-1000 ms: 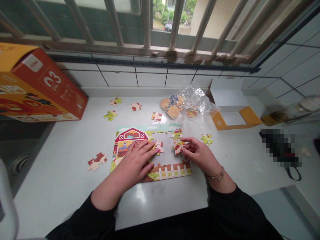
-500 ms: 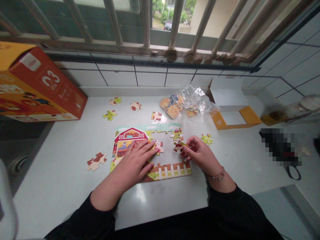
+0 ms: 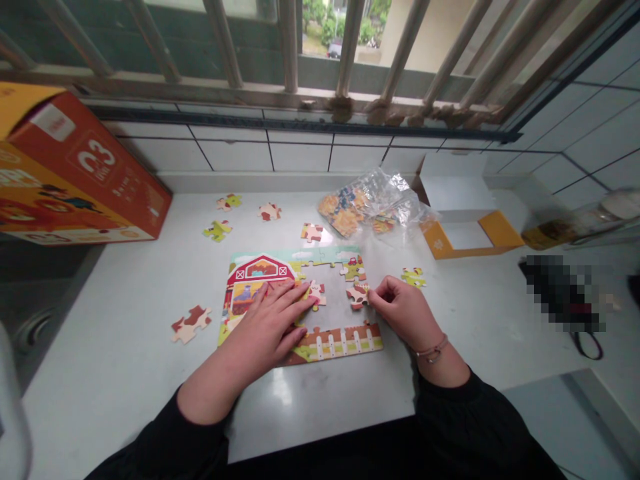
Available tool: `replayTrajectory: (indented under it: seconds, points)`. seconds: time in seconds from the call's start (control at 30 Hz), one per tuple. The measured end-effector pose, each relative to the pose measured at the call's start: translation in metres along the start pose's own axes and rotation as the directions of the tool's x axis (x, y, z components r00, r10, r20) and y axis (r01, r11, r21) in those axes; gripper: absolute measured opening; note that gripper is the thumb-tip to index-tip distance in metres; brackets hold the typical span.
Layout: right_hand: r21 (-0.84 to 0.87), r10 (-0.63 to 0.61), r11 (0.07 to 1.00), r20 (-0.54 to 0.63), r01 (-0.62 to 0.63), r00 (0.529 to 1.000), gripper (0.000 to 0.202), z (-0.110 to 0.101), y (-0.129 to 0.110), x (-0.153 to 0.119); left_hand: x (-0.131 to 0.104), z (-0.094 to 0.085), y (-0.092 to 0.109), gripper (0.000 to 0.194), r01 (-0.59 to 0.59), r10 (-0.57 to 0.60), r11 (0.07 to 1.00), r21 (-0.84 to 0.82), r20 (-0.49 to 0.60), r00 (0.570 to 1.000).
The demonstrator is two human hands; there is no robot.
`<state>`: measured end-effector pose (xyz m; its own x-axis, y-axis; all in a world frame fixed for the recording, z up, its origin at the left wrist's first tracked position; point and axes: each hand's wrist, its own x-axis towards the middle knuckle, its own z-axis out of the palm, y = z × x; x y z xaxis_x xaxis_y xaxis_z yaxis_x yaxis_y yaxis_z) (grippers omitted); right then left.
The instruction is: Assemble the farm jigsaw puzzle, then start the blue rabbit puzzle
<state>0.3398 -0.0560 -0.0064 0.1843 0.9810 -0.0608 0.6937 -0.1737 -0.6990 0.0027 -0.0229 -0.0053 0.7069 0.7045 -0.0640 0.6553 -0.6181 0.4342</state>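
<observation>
A partly joined jigsaw puzzle (image 3: 350, 341) with a red barn and a white fence lies on the counter, with a gap in its middle and right side. My left hand (image 3: 273, 319) rests flat across the barn part, fingers spread, fingertips by a cow-face section. Between thumb and fingers, my right hand (image 3: 400, 301) pinches a brown-and-white puzzle piece (image 3: 357, 295) at the gap's right side. That piece is just below the corner section with the red tractor; whether they touch I cannot tell. A loose brown-and-cream piece (image 3: 191, 324) lies left of the puzzle.
Several loose pieces lie behind the puzzle, among them a cow-patterned piece (image 3: 312, 232). A green piece (image 3: 413, 277) is beyond my right hand. Clear plastic bag (image 3: 373, 203), open yellow box (image 3: 470, 250) and bottle (image 3: 560, 227) stand behind. A large orange box (image 3: 120, 180) is at left.
My right hand has turned the held piece from tilted to flatter, lowering it at the puzzle's right side. My left hand stays in place on the puzzle.
</observation>
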Motion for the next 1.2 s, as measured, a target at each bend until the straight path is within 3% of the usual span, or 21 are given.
replayTrajectory:
  seconds: [0.43,0.7,1.2]
  points:
    - [-0.073,-0.05,0.996,-0.101,0.043,0.994,0.026,0.006,-0.009,0.002,-0.001,0.005,-0.003,0.063,0.007,-0.007,1.0,0.007,-0.01,1.0]
    - [-0.238,-0.095,0.969,-0.139,0.06,0.986,0.025,0.012,-0.014,-0.001,-0.001,0.004,-0.003,0.062,0.01,-0.01,1.0,0.013,-0.007,1.0]
    - [-0.422,-0.237,0.891,-0.125,0.165,0.963,0.022,0.023,-0.013,-0.001,-0.001,0.005,-0.002,0.064,0.017,-0.017,0.999,0.029,-0.001,1.0]
